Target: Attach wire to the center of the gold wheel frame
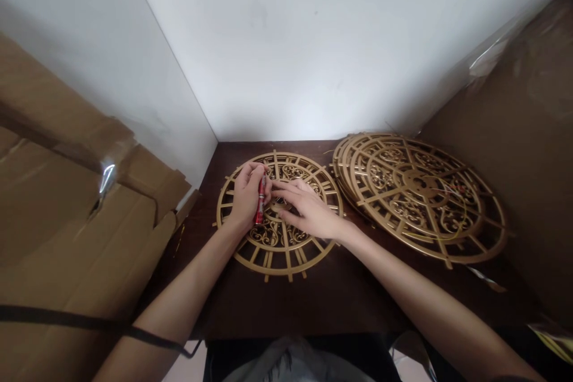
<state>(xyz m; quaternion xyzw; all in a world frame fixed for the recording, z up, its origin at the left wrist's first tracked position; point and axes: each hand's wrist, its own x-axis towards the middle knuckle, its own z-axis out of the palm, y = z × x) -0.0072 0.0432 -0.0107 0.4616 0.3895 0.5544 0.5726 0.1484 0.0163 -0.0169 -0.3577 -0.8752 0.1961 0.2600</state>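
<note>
A round gold openwork clock face (290,258) lies flat on the dark brown table. My left hand (246,196) is over its left half, fingers curled around a slim red pen-like object (260,200). My right hand (308,208) rests over the middle and right of the clock face, its fingers apart and pointing left toward the red object. Nothing shows in the right hand. The two hands hide part of the centre of the clock face.
Several similar gold clock faces (421,185) are stacked at the right, some tilted. Cardboard boxes stand at the left (76,239) and right (510,131). A white wall (290,48) rises behind the table (286,310). A black cable (89,319) crosses the lower left.
</note>
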